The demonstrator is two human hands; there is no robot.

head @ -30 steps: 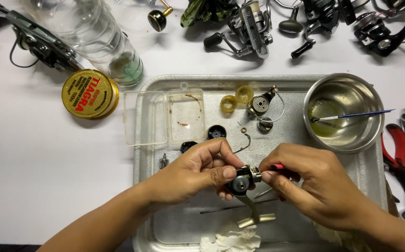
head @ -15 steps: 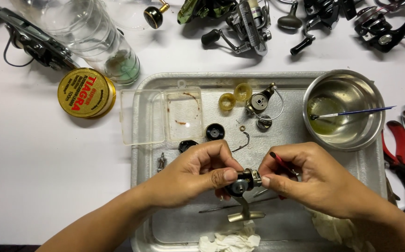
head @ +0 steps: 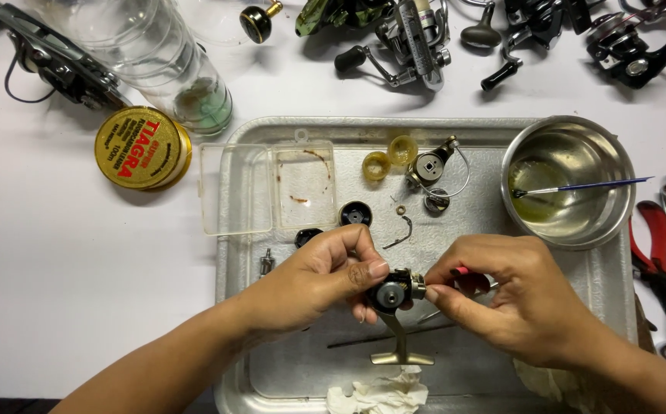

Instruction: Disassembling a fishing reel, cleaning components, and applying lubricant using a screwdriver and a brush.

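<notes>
The left hand (head: 321,272) pinches the small fishing reel body (head: 394,293) between thumb and fingertips, holding it just above the metal tray (head: 233,230) near the tray's centre. The reel's foot points down toward 6 o'clock, over a crumpled white tissue (head: 379,395). From 3 o'clock the right hand (head: 513,307) closes its fingers on a slim red-handled tool (head: 462,271), whose tip meets the reel's side.

To do this well, the left grip should stay firm and low over the tray, so any loose part drops among the other small pieces rather than onto the desk (head: 80,291). The tool wants light, straight pressure. The steel bowl (head: 567,180) with its brush sits at 2 o'clock, well apart from both hands.
</notes>
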